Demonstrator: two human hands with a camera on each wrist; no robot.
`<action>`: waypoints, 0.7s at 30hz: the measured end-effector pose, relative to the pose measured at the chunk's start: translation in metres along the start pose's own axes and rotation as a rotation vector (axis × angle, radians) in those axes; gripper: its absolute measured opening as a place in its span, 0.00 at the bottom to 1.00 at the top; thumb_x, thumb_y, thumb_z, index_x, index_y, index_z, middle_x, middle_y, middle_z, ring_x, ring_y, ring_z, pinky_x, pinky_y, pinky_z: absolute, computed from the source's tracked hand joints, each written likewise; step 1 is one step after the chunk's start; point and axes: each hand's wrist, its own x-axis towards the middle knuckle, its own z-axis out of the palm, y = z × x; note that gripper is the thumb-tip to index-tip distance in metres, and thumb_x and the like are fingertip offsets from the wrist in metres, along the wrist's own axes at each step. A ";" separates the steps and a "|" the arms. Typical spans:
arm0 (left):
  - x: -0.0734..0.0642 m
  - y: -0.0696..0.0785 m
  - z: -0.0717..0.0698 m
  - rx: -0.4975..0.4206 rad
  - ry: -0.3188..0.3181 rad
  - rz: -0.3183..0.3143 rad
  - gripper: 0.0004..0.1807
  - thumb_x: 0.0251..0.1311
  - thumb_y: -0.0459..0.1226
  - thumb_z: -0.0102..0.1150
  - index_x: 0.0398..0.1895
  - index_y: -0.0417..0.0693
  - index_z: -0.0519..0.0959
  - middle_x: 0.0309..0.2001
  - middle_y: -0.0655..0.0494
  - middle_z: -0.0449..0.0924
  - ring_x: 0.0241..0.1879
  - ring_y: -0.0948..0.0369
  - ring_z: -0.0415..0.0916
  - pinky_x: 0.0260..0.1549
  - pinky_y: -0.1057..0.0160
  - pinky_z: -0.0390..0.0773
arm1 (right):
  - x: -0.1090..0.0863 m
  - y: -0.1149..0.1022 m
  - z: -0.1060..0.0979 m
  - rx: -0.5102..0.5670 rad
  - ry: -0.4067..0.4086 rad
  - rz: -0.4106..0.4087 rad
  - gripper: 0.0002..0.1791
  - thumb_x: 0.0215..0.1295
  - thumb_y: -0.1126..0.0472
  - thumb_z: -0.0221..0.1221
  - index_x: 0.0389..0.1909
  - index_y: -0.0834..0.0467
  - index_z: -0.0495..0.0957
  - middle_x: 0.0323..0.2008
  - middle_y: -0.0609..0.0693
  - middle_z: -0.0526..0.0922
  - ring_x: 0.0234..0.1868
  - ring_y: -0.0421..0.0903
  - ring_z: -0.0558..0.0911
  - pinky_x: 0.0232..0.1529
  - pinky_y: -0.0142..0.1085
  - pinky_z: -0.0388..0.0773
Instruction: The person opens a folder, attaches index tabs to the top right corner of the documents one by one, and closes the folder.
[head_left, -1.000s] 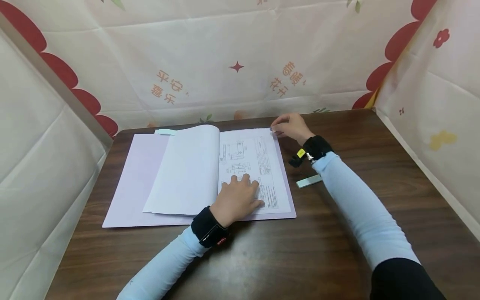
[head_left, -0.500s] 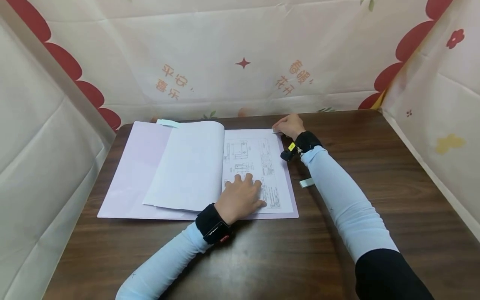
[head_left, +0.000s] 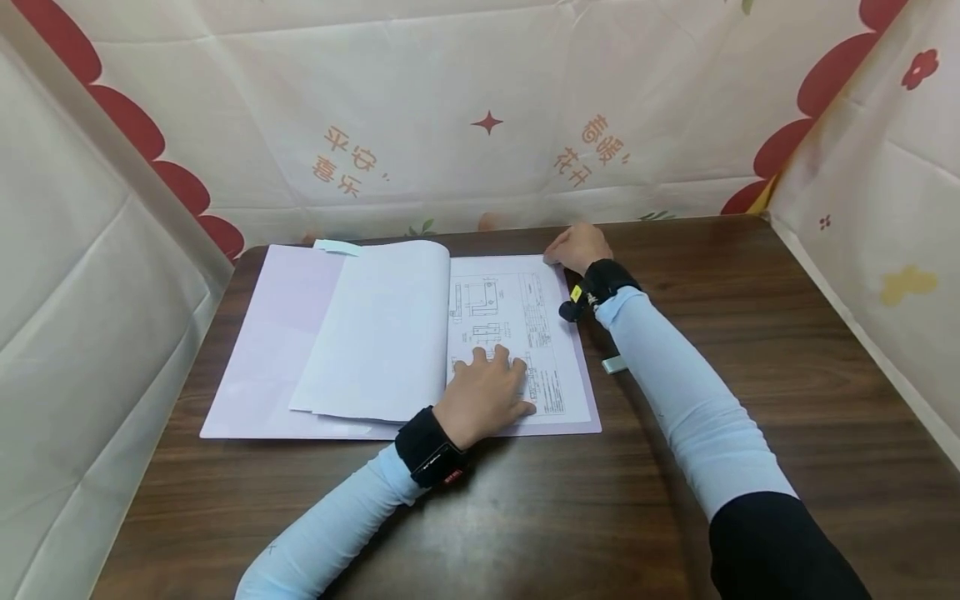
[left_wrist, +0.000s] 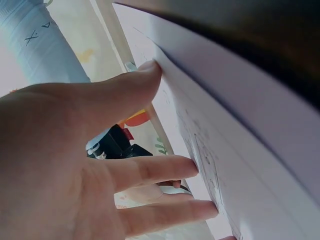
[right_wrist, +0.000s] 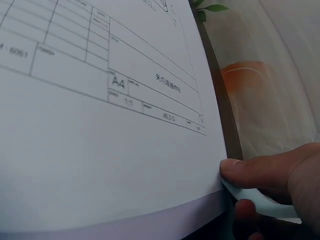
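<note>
The drawing sheet (head_left: 517, 333) is pressed flat by the left hand (head_left: 483, 396) — fingers spread; its far corner is pinched by the right hand (head_left: 577, 247) — a pale strip (right_wrist: 260, 202) included.

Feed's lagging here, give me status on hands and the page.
Left hand flat on drawing sheet. Right hand pinches pale tab at sheet's far corner. Nothing in the way.

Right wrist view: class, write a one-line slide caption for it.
Right hand pinches a pale strip at the corner of a printed drawing sheet.
</note>
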 end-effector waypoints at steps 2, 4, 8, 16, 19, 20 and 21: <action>0.000 0.000 0.002 0.007 0.001 0.002 0.34 0.65 0.62 0.62 0.65 0.51 0.78 0.59 0.45 0.79 0.48 0.47 0.78 0.42 0.45 0.83 | 0.007 0.000 0.000 -0.052 -0.008 0.005 0.12 0.65 0.54 0.68 0.42 0.58 0.89 0.46 0.57 0.86 0.47 0.56 0.81 0.49 0.48 0.73; 0.000 -0.001 0.002 0.007 0.002 0.005 0.34 0.65 0.62 0.62 0.65 0.51 0.77 0.60 0.45 0.78 0.49 0.47 0.78 0.44 0.45 0.84 | 0.018 0.001 -0.001 -0.101 -0.030 0.032 0.15 0.63 0.53 0.69 0.44 0.60 0.86 0.44 0.58 0.86 0.44 0.57 0.82 0.45 0.47 0.75; 0.000 -0.001 0.002 0.014 0.001 0.009 0.34 0.65 0.62 0.62 0.65 0.51 0.77 0.60 0.44 0.79 0.49 0.46 0.78 0.44 0.44 0.84 | 0.036 -0.001 -0.005 -0.235 -0.070 0.118 0.30 0.58 0.46 0.73 0.53 0.62 0.81 0.51 0.60 0.83 0.47 0.59 0.79 0.47 0.49 0.75; -0.002 -0.002 0.002 0.055 0.018 0.026 0.34 0.65 0.63 0.61 0.64 0.51 0.78 0.60 0.44 0.79 0.49 0.46 0.79 0.43 0.44 0.84 | 0.041 -0.003 -0.013 -0.518 -0.117 0.166 0.46 0.52 0.26 0.69 0.57 0.61 0.82 0.56 0.61 0.84 0.50 0.59 0.78 0.55 0.53 0.72; -0.002 -0.001 0.002 0.058 0.027 0.023 0.34 0.65 0.63 0.61 0.64 0.51 0.78 0.60 0.44 0.79 0.49 0.46 0.79 0.43 0.44 0.84 | 0.038 -0.006 -0.014 -0.452 -0.119 0.120 0.45 0.54 0.33 0.72 0.61 0.63 0.78 0.59 0.63 0.81 0.53 0.60 0.77 0.59 0.56 0.73; -0.002 -0.001 0.002 0.059 0.027 0.018 0.34 0.65 0.63 0.61 0.64 0.51 0.78 0.60 0.44 0.79 0.49 0.46 0.79 0.43 0.44 0.84 | 0.034 -0.008 -0.013 -0.426 -0.118 0.093 0.44 0.54 0.36 0.73 0.63 0.63 0.76 0.59 0.63 0.80 0.54 0.61 0.77 0.60 0.57 0.74; -0.002 -0.001 0.002 0.059 0.027 0.014 0.34 0.65 0.63 0.61 0.64 0.51 0.78 0.59 0.44 0.79 0.49 0.46 0.79 0.43 0.43 0.84 | 0.030 -0.011 -0.013 -0.396 -0.115 0.061 0.43 0.56 0.40 0.74 0.63 0.64 0.75 0.59 0.64 0.79 0.54 0.61 0.76 0.60 0.58 0.74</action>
